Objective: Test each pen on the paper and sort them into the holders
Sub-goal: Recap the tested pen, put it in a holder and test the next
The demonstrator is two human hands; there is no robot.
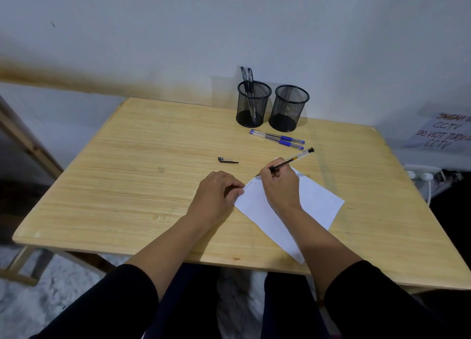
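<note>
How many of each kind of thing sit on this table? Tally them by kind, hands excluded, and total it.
Pens: 5, namely 2 black pens in the left holder, 2 blue pens lying flat, 1 black pen in the right hand
Mesh holders: 2, right holder looks empty
Pen cap: 1
Paper: 1
Total: 9

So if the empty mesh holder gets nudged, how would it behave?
The right mesh holder looks light, being open wire mesh with nothing inside, so it would probably slide on the smooth table. Its height may make it tip if pushed near the rim.
</note>
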